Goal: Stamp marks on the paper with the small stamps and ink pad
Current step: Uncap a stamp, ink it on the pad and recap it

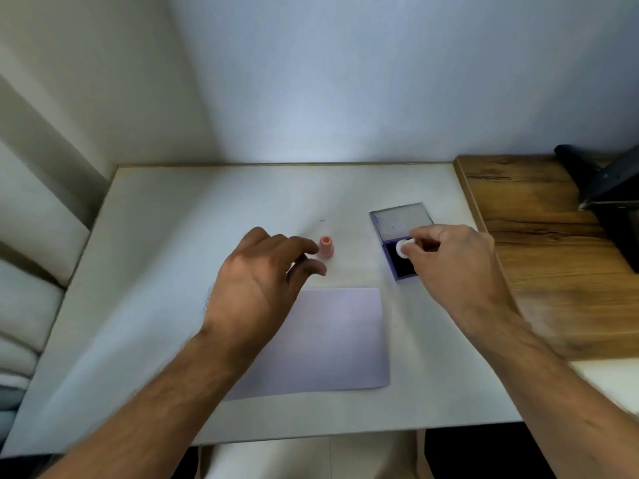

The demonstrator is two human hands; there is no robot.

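right hand (453, 261): over the ink pad's near right part, fingers pinched around a white stamp (404, 248), stamp tilted with its round face toward the camera, above or on the dark ink; cannot tell whether touching.
left hand (262, 281): hovering palm down over the table, fingers loosely spread and curled, empty; fingertips just beside the pink stamp, not gripping it.
pink stamp (325, 246): upright on the table, between the left hand's fingertips and the ink pad, beyond the paper's far edge.
ink pad (401, 236): purple case lying open on the table's right part; clear lid (401, 219) flat on the far side, dark ink surface on the near side, partly hidden by the right hand.
paper (332, 340): pale lilac sheet flat on the table, nearer than the stamps and pad, left part covered by the left wrist and forearm; visible area bare of marks.
table (155, 271): white top, set against a pale wall.
wooden top (536, 236): just right of the table, touching its edge; dark object (601, 188) at its far right, too cut off to identify.
left edge: stacked pale cushions (20, 305), blurred.
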